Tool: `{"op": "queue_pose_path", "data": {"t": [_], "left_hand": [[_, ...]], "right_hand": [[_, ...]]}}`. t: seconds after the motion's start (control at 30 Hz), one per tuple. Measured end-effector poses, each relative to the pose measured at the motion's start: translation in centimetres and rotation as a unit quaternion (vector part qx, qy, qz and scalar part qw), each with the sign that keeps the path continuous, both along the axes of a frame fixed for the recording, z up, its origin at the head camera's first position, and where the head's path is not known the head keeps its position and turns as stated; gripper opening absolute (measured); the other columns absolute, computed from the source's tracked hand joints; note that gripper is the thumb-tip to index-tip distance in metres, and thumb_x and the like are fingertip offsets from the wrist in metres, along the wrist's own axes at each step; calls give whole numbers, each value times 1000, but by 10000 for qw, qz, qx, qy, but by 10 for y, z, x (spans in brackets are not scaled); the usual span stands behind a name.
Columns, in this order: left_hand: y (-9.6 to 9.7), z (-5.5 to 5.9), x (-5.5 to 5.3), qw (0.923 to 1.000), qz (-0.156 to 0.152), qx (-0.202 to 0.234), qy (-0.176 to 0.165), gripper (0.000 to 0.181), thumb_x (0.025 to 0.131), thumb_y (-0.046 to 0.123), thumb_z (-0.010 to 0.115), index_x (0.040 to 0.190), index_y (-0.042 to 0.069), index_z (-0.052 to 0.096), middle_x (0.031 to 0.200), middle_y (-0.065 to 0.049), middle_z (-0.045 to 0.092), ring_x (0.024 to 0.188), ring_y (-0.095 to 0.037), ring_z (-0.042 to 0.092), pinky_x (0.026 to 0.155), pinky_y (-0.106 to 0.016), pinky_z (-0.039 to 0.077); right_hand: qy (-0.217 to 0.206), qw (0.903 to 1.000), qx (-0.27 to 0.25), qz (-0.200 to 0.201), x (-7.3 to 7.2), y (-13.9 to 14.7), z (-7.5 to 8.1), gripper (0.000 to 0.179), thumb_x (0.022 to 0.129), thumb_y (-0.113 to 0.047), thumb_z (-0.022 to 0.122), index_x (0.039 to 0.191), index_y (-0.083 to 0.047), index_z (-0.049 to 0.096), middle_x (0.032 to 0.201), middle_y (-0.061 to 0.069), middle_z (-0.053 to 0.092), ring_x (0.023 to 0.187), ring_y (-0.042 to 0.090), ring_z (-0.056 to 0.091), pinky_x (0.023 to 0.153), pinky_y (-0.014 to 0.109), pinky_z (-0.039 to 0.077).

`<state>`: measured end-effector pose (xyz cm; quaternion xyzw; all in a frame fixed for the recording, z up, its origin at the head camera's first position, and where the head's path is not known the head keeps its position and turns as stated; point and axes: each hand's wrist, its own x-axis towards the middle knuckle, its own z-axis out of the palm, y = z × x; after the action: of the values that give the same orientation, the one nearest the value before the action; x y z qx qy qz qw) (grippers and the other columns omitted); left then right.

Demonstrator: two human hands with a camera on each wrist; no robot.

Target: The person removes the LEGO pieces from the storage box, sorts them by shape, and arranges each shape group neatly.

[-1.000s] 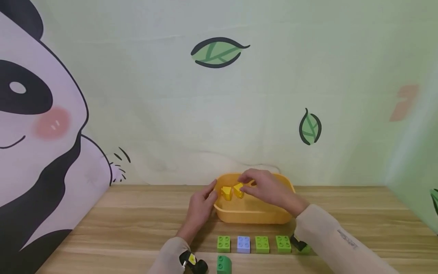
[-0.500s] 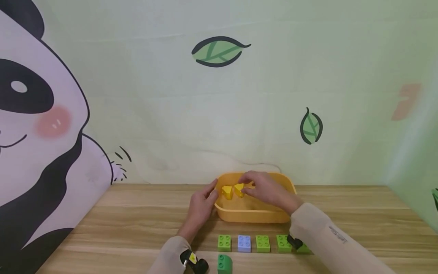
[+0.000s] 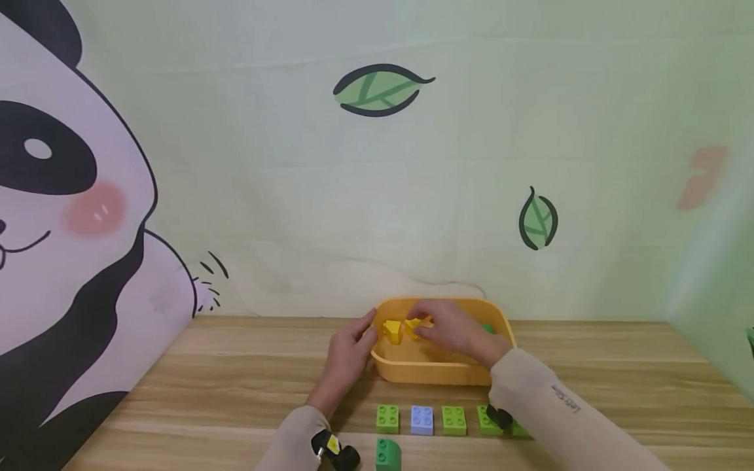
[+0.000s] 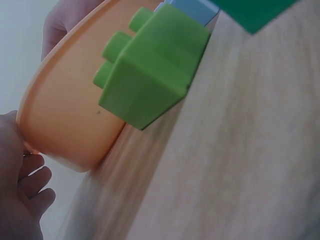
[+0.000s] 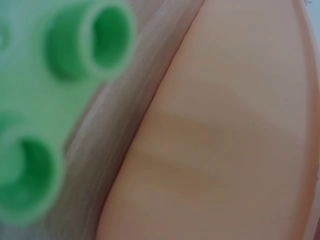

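Observation:
In the head view my left hand (image 3: pixel 347 350) holds the left end of an orange-yellow plastic tub (image 3: pixel 436 373), fingers along its outer wall and thumb at the rim. Reaching over the tub's right side, my right hand (image 3: pixel 453 330) pinches a small yellow toy brick (image 3: pixel 411 328) inside it with thumb and fingertips. Another yellow brick (image 3: pixel 393 331) lies just left of it. A bit of green (image 3: pixel 487 328) shows at the tub's right end, mostly covered by my right wrist. The right wrist view misses the hand and shows the tub wall (image 5: pixel 215 125).
In front of the tub runs a row of studded bricks: a light green one (image 3: pixel 387 418), a blue one (image 3: pixel 421 420), and several more green, partly under my right sleeve (image 3: pixel 565 405). A darker green rounded brick (image 3: pixel 388 454) stands nearer. A printed wall (image 3: pixel 377 196) rises behind.
My right wrist and forearm have shifted left and the hand slightly lower, turning at the yellow brick. The green piece at the tub's right end has come into view. My left hand keeps its place.

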<state>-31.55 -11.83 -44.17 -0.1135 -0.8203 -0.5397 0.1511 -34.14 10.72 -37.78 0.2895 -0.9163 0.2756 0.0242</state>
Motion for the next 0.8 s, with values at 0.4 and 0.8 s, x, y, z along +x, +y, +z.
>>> {"op": "queue_pose_path", "data": {"t": [0.4, 0.8], "left_hand": [[0, 0, 1, 10000, -23, 48, 4, 45, 106, 16, 59, 149, 4, 60, 147, -14, 61, 136, -28, 57, 112, -49, 46], [0, -1, 1, 10000, 0, -20, 93, 44, 106, 14, 58, 148, 3, 61, 146, -14, 61, 138, -32, 56, 113, -51, 45]], "right_hand": [[100, 9999, 47, 124, -3, 2, -5, 22, 99, -2, 73, 120, -3, 74, 122, 10, 74, 117, 32, 67, 105, 52, 53], [-308, 9975, 600, 196, -3, 3, 1, 29, 98, 0, 70, 127, -1, 73, 129, 11, 72, 121, 31, 65, 110, 51, 50]]}}
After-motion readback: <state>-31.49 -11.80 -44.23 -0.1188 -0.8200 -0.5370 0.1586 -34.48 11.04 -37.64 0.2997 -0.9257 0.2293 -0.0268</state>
